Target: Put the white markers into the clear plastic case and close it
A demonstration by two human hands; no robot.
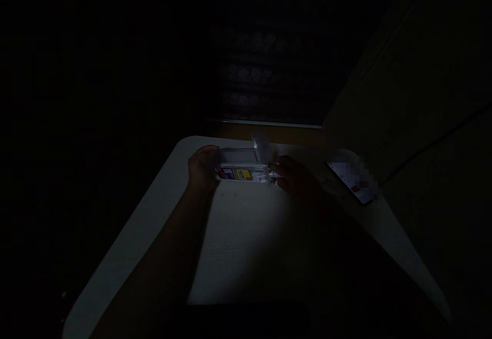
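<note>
A clear plastic box (259, 176) with a yellow and dark printed label lies on its side above the white table, its see-through lid flap (261, 146) swung up at the right end. My left hand (202, 168) is wrapped round the box's left end. At the open right end, my right hand (294, 175) has its fingers closed on something small and whitish with a bit of green, at the mouth of the box. Dim light and the fingers hide what this is. White contents show faintly through the box wall.
A phone (348, 177) with a lit screen lies on the right side of the white table (230, 236). A dark cable (434, 141) runs past the table's right edge. Behind the table are a patterned dark curtain (249, 72) and a wall on the right.
</note>
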